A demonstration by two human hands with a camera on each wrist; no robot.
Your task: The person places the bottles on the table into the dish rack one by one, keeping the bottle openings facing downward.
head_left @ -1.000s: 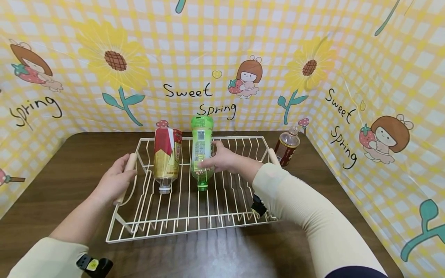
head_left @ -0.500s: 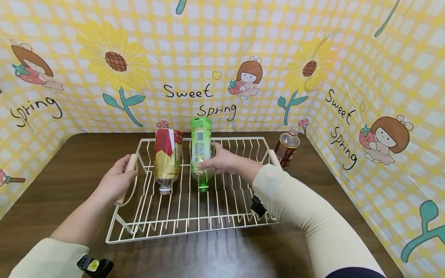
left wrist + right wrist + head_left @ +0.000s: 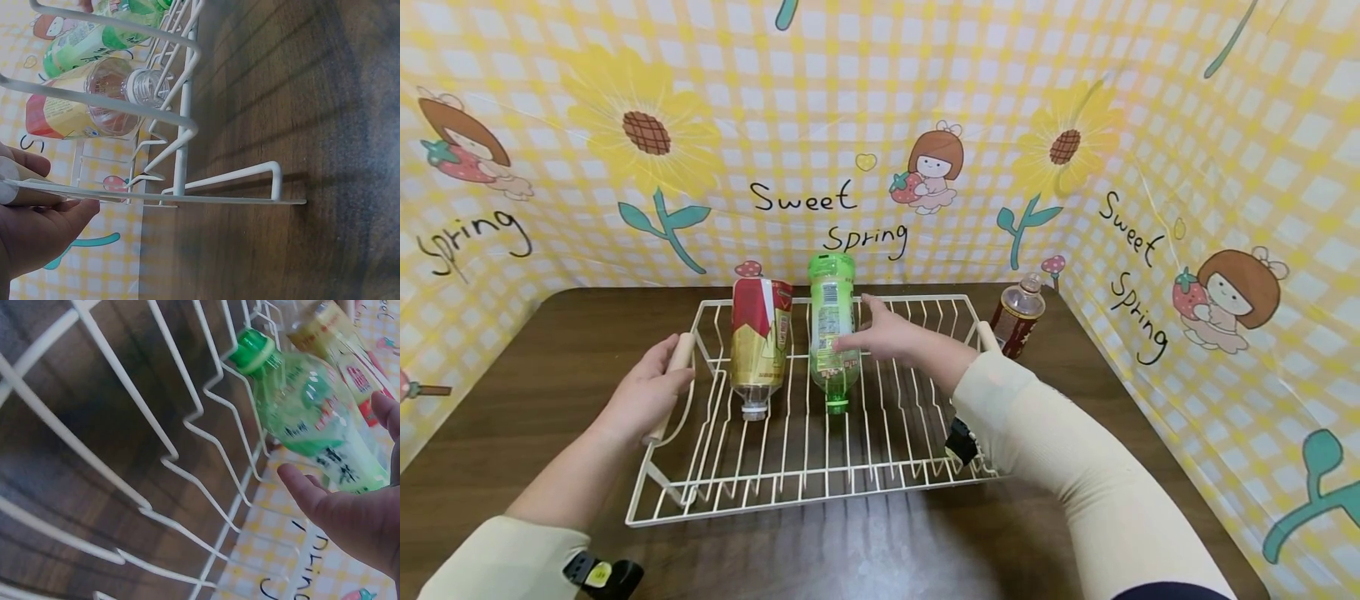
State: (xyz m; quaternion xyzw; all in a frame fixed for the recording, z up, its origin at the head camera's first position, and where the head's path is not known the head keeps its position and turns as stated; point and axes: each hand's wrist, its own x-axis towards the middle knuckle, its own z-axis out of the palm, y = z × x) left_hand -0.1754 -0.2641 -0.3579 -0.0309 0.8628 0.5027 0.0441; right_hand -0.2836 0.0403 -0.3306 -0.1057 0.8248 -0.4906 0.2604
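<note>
A white wire dish rack (image 3: 640, 485) stands on the table with two bottles in it, necks low toward the front. My left hand (image 3: 647, 387) grips its beige left handle (image 3: 682, 354), fingers around it in the left wrist view too. The green plastic bottle (image 3: 829, 312) leans mid-rack, with a green cap (image 3: 253, 347). Beside its right side, my right hand (image 3: 891, 333) has thumb and fingers spread; the right wrist view shows the fingers loose around the bottle, not gripping. Left of it leans the red-and-gold bottle (image 3: 760, 342), its threaded neck (image 3: 150, 87) uncapped.
A dark red-brown bottle (image 3: 1019, 321) stands upright on the table, just outside the rack's right handle (image 3: 989, 337). The dark wooden table (image 3: 820, 554) backs onto a yellow checked cloth (image 3: 775, 108) that also runs along the sides.
My right hand has loosened from the green bottle and drawn slightly up and right. The bottle first settled slightly lower and now stays leaning. My left hand keeps its grip on the handle.
</note>
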